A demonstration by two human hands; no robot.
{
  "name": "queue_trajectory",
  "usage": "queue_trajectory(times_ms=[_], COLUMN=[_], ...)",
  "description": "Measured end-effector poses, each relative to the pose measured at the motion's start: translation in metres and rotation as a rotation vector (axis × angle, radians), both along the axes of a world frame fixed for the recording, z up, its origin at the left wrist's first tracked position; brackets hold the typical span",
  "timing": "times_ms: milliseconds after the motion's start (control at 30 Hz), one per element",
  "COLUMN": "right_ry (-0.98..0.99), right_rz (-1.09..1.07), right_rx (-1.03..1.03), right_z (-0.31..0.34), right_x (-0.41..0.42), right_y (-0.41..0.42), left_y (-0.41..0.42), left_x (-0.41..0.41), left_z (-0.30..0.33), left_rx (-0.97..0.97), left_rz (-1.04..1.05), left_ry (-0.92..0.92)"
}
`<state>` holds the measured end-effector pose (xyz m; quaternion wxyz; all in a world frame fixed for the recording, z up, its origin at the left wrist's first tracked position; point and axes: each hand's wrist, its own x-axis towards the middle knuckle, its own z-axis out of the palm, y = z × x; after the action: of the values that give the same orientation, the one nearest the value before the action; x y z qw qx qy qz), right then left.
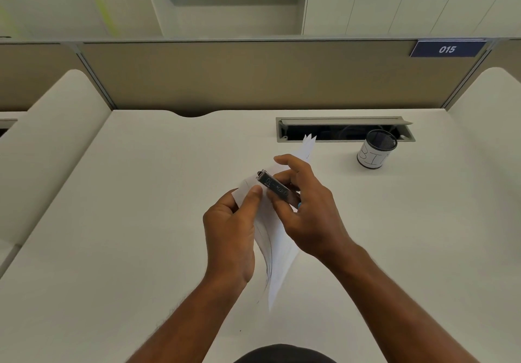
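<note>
1. Fingers (293,164) of the right hand (307,207) are curled round a small silver stapler (277,188) at centre frame, gripping it, with the forefinger lifted above it.
2. Over to the left hand (229,230): thumb and fingers pinch a sheaf of paper (277,252) just left of the stapler's nose. The sheets hang down towards the bottom of the frame, held above the worktop (141,221).
3. The stapler lies across the sheaf's upper part. Whether the sheets sit inside its throat, I cannot tell.
4. This looks like the stapling step. To do it well, the sheets want squaring first, because their lower ends splay apart. Then the sheaf goes fully into the throat, the left thumb stays off the nose, and one firm squeeze follows.
5. Watch the edges: the sheaf's far tip points at the open cable slot (344,130), upper right of centre. A mesh cup (376,151) stands just in front of that slot, well apart from both hands.
6. Room to move lies left and lower right of the hands, enough to drop the sheaf and tap it square. The partition (225,75) closes off the top.
</note>
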<state>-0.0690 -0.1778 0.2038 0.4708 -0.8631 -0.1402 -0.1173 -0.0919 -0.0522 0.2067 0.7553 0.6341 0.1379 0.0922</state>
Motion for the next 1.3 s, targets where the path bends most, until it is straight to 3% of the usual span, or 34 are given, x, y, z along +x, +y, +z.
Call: queue_trajectory(times_ms=[300,767,933,1133,1300], right_ry=[-0.041,-0.004,-0.003,0.059,0.217], right_rz=[-0.035,0.008,-0.062,-0.161,-0.244], right_rx=[0.093,-0.208,-0.053,0.182,0.29], right_z=[0.003,0.021,0.019,0.011,-0.007], right_x=[-0.001,0.004,0.013,0.029,0.045], right_y=[0.0,-0.016,-0.031,-0.043,-0.05], left_y=[-0.002,-0.001,0.008,0.024,0.036], left_x=[-0.008,0.004,0.021,0.051,0.088], left_z=[-0.009,-0.007,-0.009,-0.017,-0.055], left_rx=[0.19,0.45,0.317,-0.171,-0.235], left_rz=[-0.058,-0.06,-0.098,-0.195,-0.239], left_ry=[-0.124,-0.154,0.013,0.195,0.331])
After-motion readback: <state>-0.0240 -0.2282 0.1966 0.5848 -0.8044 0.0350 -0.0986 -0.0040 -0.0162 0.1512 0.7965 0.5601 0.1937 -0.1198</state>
